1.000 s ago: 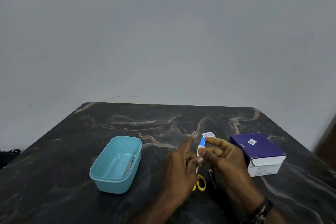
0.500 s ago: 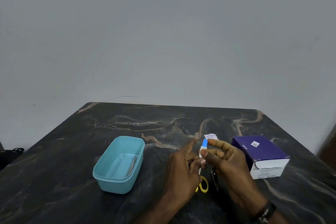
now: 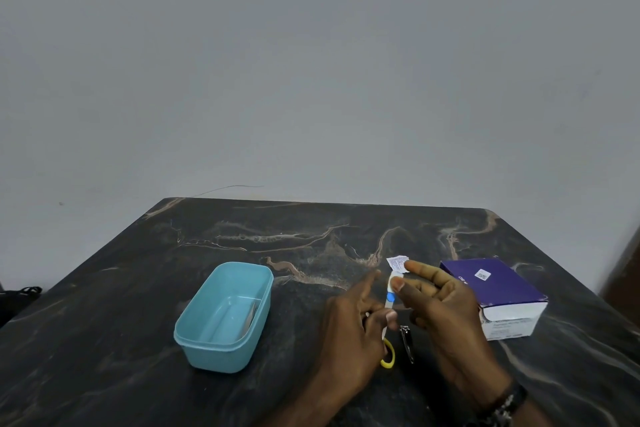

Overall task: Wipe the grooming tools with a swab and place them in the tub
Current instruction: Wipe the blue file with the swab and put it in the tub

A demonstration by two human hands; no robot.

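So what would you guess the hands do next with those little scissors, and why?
Probably the right hand draws the swab down the scissors gripped by the left hand: the swab pinches the covered tip, the rest looks unwiped, and the tub waits alongside.

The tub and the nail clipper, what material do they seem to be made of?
The tub: probably plastic, matte light blue, with thick rounded walls and a moulded rim. The nail clipper: probably metal, shiny, silver-grey with bright reflections, though it is small in view.
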